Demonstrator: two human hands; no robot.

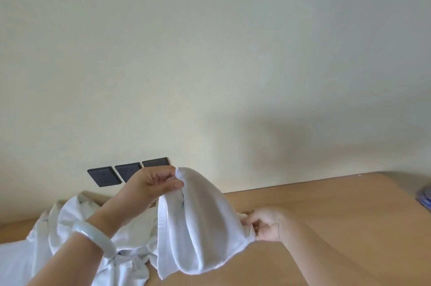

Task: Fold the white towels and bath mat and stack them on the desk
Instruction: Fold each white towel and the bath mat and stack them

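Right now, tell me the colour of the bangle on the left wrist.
Pale milky green bangle, almost white; the head view shows it clearly.

Bright, soft light; img a bit soft overall. Broad diffuse shadow on wall (291,136) at right, above desk (338,215). Right hand (265,225) & towel (198,227) near blown out. Wide-angle bend at edges; desk line curves.

A small white cloth towel (198,227) hangs doubled over above the light wooden desk (326,227), near centre, its top corner pinched by the left grip (158,183) and its right edge by the right grip (263,225). A crumpled heap of white towels (58,227) lies on the desk at left, partly behind it
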